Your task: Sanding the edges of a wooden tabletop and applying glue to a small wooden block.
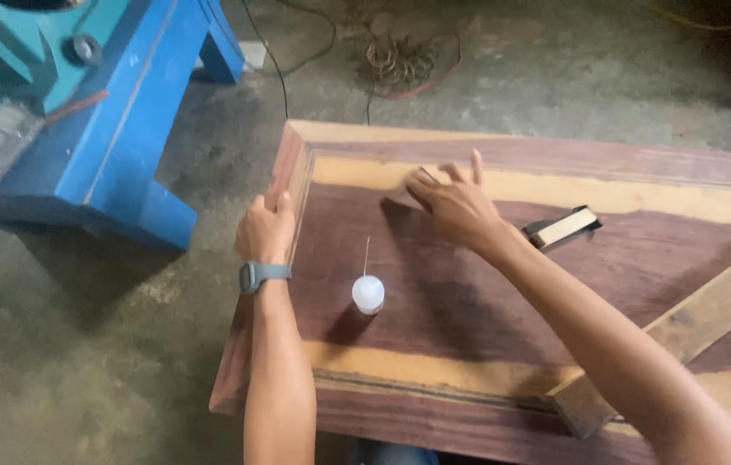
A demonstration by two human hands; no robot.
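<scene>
A large reddish-brown wooden panel [434,284] with pale streaks and a raised frame lies flat in front of me. My left hand [266,231], with a grey watch on the wrist, grips the frame's left rail. My right hand [456,205] is blurred and rests fingers spread on the panel near the far left corner. It presses a small brown piece [397,199], which looks like sandpaper, against the wood. A small white bottle [368,293] with a thin needle tip stands upright on the panel between my arms.
A small wooden block [562,228] with a dark side lies on the panel right of my right hand. A pale batten [693,323] crosses the panel's right corner. A blue and teal machine stand [99,112] is at the left. Cables [400,60] lie on the concrete floor.
</scene>
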